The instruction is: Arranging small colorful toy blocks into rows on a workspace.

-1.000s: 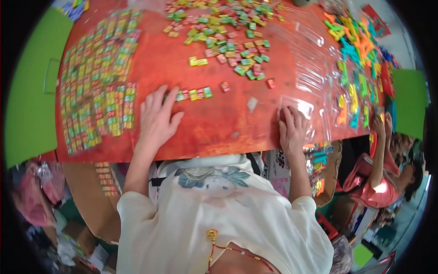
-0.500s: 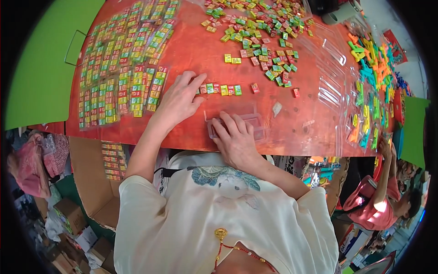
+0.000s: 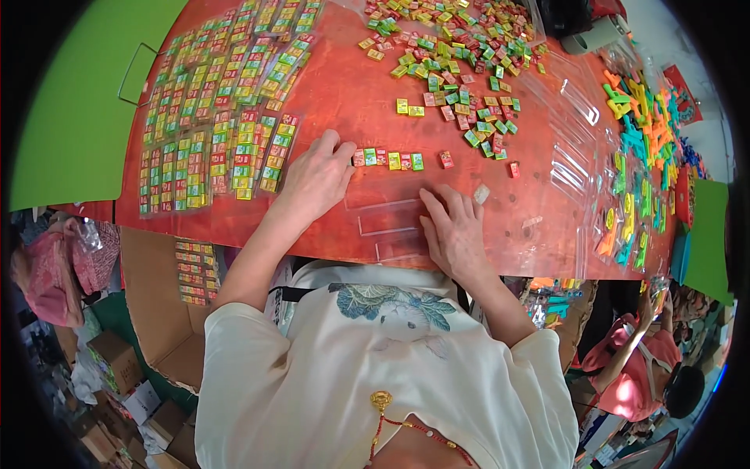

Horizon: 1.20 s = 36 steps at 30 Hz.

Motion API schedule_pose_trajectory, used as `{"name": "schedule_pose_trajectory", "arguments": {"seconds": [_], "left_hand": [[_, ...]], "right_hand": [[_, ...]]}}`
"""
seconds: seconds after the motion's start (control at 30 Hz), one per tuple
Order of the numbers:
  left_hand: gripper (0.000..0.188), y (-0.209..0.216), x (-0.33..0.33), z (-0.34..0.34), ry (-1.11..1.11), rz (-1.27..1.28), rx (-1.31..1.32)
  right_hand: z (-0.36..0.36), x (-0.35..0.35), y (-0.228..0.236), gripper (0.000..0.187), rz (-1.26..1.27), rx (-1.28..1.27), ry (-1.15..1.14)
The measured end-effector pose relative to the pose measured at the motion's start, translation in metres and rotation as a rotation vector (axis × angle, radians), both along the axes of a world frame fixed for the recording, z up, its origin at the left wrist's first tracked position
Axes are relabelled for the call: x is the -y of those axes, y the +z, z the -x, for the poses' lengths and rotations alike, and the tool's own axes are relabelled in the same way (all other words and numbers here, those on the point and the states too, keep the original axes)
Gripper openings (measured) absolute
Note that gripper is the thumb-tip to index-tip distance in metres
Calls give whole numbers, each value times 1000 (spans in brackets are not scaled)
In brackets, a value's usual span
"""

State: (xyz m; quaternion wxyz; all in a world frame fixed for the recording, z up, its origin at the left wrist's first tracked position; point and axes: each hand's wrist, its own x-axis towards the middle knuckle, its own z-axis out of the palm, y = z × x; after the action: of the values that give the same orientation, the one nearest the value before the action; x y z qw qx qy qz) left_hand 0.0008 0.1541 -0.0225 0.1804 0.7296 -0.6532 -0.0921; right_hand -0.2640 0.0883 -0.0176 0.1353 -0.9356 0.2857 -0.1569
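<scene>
A short row of small red, green and yellow boxes lies on the red table. My left hand is at its left end, with bent fingers and thumb by the end box; I see nothing gripped. Nearer to me lies a clear plastic tray, its outline faint against the red. At the tray's right end is my right hand, palm down, its fingers bent and somewhat apart. One red box stands apart just right of the row.
Filled clear strips of boxes cover the left side. A loose heap of boxes lies at the back. Clear plastic trays and colourful toy pieces are on the right. An open cardboard box is below the table edge; another person works at right.
My right hand has slid right from the middle of the clear tray to its right end, with its fingers loosened. My left fingers have drawn in at the row's end. The view has shifted slightly.
</scene>
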Motion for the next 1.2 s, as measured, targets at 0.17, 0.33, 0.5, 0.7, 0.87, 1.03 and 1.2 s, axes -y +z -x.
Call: {"name": "schedule_pose_trajectory", "arguments": {"seconds": [0.17, 0.33, 0.5, 0.7, 0.87, 1.03, 1.2], "left_hand": [[38, 5, 1, 0, -16, -10, -48], [47, 18, 6, 12, 22, -100, -50], [44, 9, 17, 21, -12, -50, 118], [39, -4, 17, 20, -52, 30, 146], [37, 1, 16, 22, -63, 35, 94], [37, -6, 17, 22, -64, 54, 80], [34, 5, 13, 23, -65, 57, 15]], "right_hand": [[10, -7, 2, 45, 8, -39, 63], [5, 6, 8, 40, -2, 2, 45], [-10, 36, 0, 35, 92, 48, -23], [-33, 51, 5, 38, 46, 39, 27], [-60, 60, 6, 40, 0, -3, 146], [-63, 67, -9, 34, -41, -49, 195], [-60, 62, 4, 31, -41, 34, 183]]}}
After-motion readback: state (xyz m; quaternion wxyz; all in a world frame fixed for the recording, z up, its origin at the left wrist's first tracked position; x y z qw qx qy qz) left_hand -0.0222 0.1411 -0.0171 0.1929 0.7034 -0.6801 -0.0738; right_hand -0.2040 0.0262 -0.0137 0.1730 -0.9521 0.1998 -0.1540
